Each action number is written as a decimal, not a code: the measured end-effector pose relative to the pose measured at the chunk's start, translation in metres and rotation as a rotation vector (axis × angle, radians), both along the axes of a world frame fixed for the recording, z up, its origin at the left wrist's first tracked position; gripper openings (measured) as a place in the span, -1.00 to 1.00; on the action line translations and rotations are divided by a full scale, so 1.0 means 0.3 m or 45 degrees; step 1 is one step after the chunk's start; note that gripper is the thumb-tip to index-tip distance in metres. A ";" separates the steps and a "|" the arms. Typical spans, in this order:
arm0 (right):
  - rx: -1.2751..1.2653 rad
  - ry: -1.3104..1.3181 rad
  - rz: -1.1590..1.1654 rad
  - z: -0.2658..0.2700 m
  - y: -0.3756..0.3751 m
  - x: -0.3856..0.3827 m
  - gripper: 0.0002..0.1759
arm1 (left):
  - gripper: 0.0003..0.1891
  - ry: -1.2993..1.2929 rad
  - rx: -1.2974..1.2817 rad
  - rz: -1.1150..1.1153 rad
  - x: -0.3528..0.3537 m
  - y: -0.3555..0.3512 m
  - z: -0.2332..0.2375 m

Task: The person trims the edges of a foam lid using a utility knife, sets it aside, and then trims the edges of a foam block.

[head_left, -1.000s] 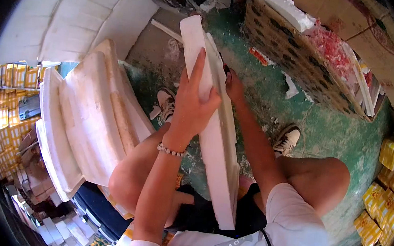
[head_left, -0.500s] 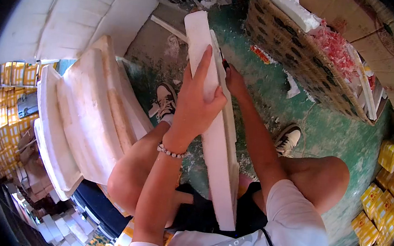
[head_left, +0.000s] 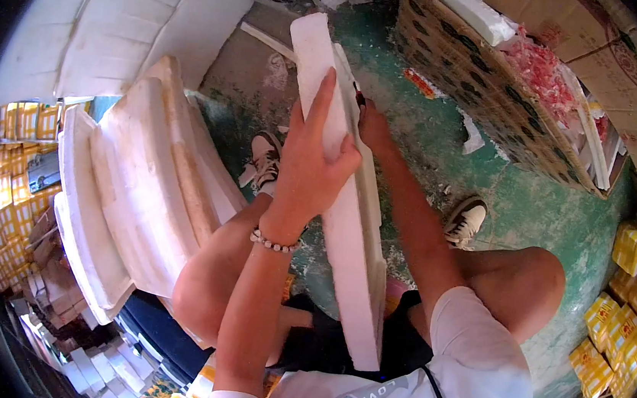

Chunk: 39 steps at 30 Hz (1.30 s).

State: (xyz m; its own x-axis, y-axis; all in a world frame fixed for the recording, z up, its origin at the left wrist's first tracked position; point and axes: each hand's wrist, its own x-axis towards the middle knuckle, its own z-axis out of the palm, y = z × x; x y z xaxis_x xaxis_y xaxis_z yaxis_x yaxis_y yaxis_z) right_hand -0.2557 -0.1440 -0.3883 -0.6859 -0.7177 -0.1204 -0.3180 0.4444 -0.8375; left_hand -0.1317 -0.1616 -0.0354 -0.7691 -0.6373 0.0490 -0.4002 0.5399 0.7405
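Observation:
A long, thick white foam board (head_left: 349,279) stands on edge between my knees, its far end tilted up and away from me. My left hand (head_left: 314,164) is wrapped over its upper half, thumb on the near side and index finger stretched along the face. On the board's right side, my right hand (head_left: 374,125) is closed round a small knife (head_left: 358,95) with a dark and reddish handle. The knife is close against the board's right face; its blade is mostly hidden.
Several white foam slabs (head_left: 141,174) lean at my left. A cardboard box (head_left: 490,85) with foam pieces and pink scraps stands ahead right. Foam crumbs and a foam scrap (head_left: 472,133) litter the green floor (head_left: 524,211). Yellow-and-white packages (head_left: 617,320) are stacked at the right.
The board's far end has shifted slightly left, and my left hand has gone with it. My right hand and the knife have moved slightly left along the board's side.

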 end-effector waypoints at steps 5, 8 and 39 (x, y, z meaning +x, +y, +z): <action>-0.061 -0.012 -0.026 0.011 0.029 0.053 -0.65 | -0.10 0.057 -0.025 -0.018 -0.002 -0.004 -0.020; 0.136 -0.233 -0.053 0.062 -0.012 0.058 -0.56 | -0.11 -0.017 0.025 0.011 -0.007 -0.001 -0.005; 0.286 0.020 0.158 0.041 -0.058 0.002 -0.46 | -0.10 0.068 -0.044 -0.033 0.016 -0.025 -0.027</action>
State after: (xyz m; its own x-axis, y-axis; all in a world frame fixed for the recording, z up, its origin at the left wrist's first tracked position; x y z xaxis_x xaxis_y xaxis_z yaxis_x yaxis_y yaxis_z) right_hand -0.2552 -0.1615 -0.3759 -0.5974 -0.7528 -0.2764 -0.3936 0.5756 -0.7168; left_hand -0.1269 -0.1691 -0.0434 -0.7810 -0.6143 0.1124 -0.3459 0.5753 0.7412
